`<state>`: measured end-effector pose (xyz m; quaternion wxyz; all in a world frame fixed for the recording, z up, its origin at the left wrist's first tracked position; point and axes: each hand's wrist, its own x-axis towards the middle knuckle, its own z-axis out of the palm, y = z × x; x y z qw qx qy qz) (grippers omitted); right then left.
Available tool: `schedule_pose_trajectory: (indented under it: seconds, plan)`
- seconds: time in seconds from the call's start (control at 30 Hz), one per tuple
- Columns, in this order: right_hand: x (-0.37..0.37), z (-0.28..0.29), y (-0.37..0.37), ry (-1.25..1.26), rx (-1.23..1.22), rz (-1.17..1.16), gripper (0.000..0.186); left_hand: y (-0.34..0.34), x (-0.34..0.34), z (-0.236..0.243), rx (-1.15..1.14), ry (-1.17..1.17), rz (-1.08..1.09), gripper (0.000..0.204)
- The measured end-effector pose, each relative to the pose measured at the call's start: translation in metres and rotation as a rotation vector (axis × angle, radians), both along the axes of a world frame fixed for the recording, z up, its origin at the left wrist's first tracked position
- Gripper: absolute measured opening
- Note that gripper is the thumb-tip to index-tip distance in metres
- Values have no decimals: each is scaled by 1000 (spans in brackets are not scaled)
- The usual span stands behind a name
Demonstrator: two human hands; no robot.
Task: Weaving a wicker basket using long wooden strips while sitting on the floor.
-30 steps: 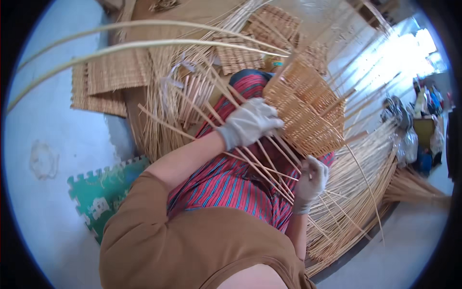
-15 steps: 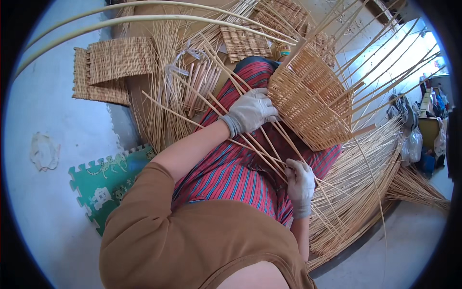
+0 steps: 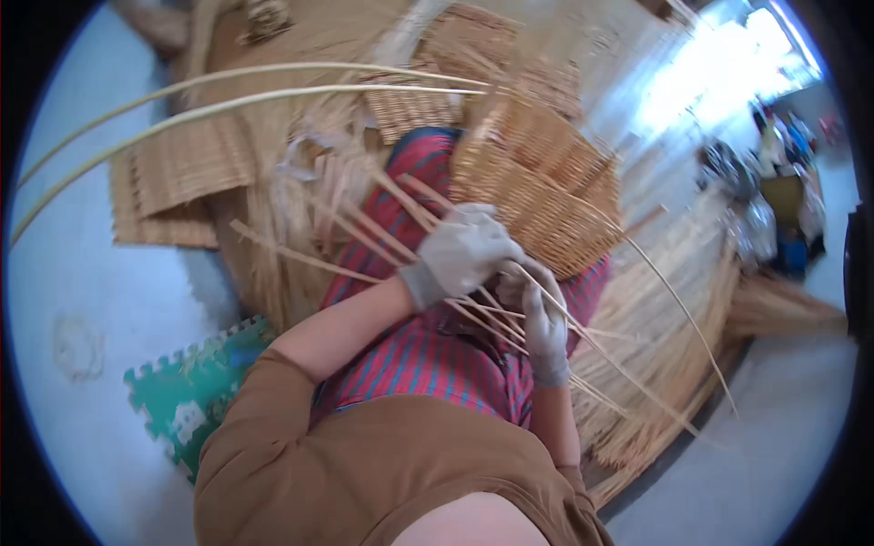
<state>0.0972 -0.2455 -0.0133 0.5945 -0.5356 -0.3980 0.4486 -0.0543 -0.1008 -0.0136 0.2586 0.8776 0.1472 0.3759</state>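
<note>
A half-woven wicker basket (image 3: 537, 205) rests tilted on my lap, over striped red cloth (image 3: 437, 359). Just below its near edge, my gloved left hand (image 3: 462, 250) is closed around wicker rods (image 3: 378, 227) that stick out to its left. My gloved right hand (image 3: 543, 323) meets it, fingers curled on a thin rod (image 3: 605, 355) running down to the right. More rod ends cross beneath both hands. Motion blur and the gloves hide exactly which rods each hand grips.
Two thick pale rods (image 3: 191, 102) arch across the upper left. Woven panels (image 3: 182, 177) lie beyond my left arm, with more near the basket. Long loose rods (image 3: 665, 337) spread at right, near plastic bags (image 3: 756, 227). A green foam mat (image 3: 196, 396) lies at left.
My right hand has risen from lower down to meet my left hand beside the basket. The rod at my right hand now slants down to the right. The whole view has shifted and blurred.
</note>
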Motion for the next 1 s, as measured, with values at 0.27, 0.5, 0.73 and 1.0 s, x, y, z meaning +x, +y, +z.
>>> schedule_pose_trajectory:
  seconds: [0.27,0.5,0.73,1.0]
  plan:
    - [72,38,18,-6,142,-435,13,78,5,-20,-353,-110,200,20]
    - [104,-2,32,-10,63,-591,11,71,31,-36,-224,315,489,71]
    - [115,-11,46,6,-16,-549,12,66,49,-3,-93,-225,406,38]
    - [97,38,96,-668,28,-652,27,74,92,-13,-920,124,70,18]
